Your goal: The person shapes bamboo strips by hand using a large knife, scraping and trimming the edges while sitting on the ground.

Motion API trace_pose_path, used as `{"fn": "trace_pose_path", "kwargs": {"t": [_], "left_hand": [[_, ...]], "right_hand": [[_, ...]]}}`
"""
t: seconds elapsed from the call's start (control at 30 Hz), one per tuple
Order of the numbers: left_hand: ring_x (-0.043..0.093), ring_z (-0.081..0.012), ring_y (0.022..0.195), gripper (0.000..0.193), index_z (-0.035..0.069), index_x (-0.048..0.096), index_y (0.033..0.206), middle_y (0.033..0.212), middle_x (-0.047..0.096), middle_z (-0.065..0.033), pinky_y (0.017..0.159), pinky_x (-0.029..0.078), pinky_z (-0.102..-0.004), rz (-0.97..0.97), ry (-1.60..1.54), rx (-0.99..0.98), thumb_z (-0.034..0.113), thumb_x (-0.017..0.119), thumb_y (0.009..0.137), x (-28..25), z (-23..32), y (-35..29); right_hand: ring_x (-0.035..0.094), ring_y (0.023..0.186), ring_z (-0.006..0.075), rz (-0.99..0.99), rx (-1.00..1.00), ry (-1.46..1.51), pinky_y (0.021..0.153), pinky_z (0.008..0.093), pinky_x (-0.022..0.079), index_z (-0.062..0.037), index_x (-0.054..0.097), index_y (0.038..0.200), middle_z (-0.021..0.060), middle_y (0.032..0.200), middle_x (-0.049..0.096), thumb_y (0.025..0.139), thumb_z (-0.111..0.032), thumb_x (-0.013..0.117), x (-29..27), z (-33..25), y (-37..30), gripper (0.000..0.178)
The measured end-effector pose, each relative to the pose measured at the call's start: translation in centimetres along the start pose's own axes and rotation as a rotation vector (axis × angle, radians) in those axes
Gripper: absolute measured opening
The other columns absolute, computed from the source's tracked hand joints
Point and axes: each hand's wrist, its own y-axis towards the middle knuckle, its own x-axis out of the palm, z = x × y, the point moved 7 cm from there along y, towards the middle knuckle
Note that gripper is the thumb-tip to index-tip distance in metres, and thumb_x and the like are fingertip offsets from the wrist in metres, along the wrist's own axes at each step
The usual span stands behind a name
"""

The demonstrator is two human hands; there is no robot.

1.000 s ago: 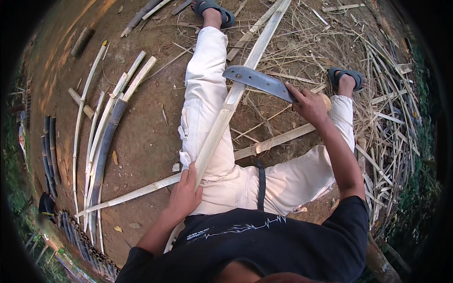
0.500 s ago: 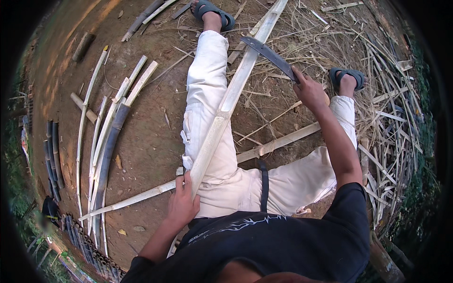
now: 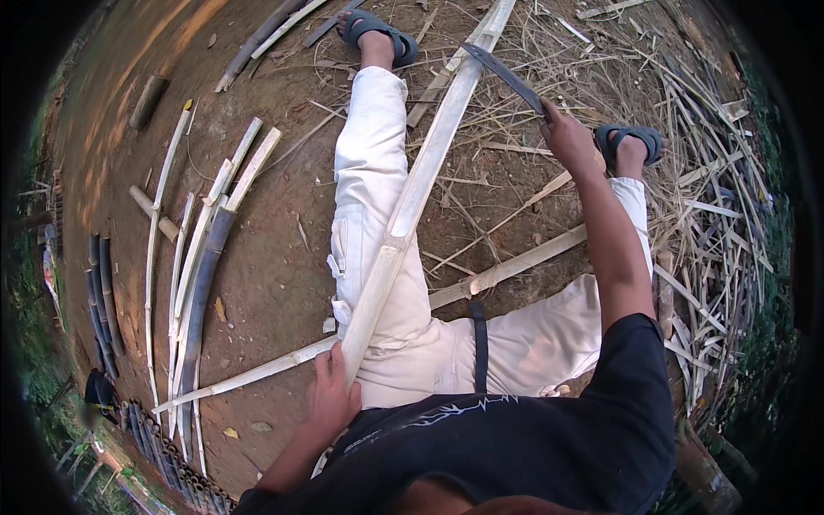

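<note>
A long split bamboo piece [image 3: 435, 159] runs from beside my waist, across my left thigh and out past my feet, its pale hollow face upward beyond a node. My left hand [image 3: 332, 396] is closed around its near end. My right hand [image 3: 571, 144] grips the handle of a dark machete [image 3: 508, 75], the handle mostly hidden in my fist. The blade reaches leftward to the far part of the bamboo, its tip over the bamboo's edge. Whether it touches the wood, I cannot tell.
A bamboo length [image 3: 515, 268] lies crosswise between my legs, and a strip [image 3: 249, 375] shows left of my thigh. Several split bamboo lengths [image 3: 202, 275] lie at left. Shavings [image 3: 592, 81] and a heap of strips [image 3: 712, 232] cover the right. A short log [image 3: 149, 101] sits far left.
The bamboo has slid toward me, my left hand moving back with it. The machete has shifted farther out along the bamboo, and its blade is now turned more edge-on.
</note>
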Motion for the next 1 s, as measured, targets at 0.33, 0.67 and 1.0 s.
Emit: {"fn": "trace_pose_path", "kwargs": {"t": [0.33, 0.67, 1.0], "left_hand": [[0.063, -0.0474, 0.093, 0.082, -0.001, 0.031, 0.147, 0.127, 0.043, -0.0253, 0.072, 0.056, -0.0526, 0.042, 0.009, 0.008, 0.009, 0.069, 0.075, -0.5, -0.4, -0.6], [0.061, -0.0423, 0.096, 0.074, -0.001, 0.044, 0.141, 0.125, 0.043, -0.0227, 0.080, 0.054, -0.0500, 0.229, -0.043, 0.097, 0.003, 0.069, 0.071, -1.0, -1.1, -0.7], [0.064, -0.0420, 0.097, 0.062, 0.000, 0.050, 0.132, 0.122, 0.049, -0.0224, 0.081, 0.054, -0.0476, 0.384, -0.124, -0.053, 0.018, 0.078, 0.080, -2.3, 1.0, 3.4]], "right_hand": [[0.069, 0.092, 0.0398, -0.011, 0.208, 0.041, 0.080, 0.0512, 0.055, -0.0150, 0.054, 0.133, 0.0209, 0.100, 0.071, 0.091, -0.025, 0.057, -0.6, 3.8, 5.6, 0.043], [0.068, 0.098, 0.0402, 0.006, 0.490, 0.393, 0.084, 0.0482, 0.052, -0.0162, 0.058, 0.133, 0.0221, 0.099, 0.071, 0.086, -0.031, 0.065, 5.8, 4.5, -4.7, 0.050], [0.068, 0.076, 0.0316, 0.227, -0.005, 0.575, 0.067, 0.0415, 0.055, -0.0206, 0.057, 0.138, 0.0138, 0.090, 0.068, 0.083, -0.017, 0.070, -3.5, -8.8, -18.2, 0.056]]}}
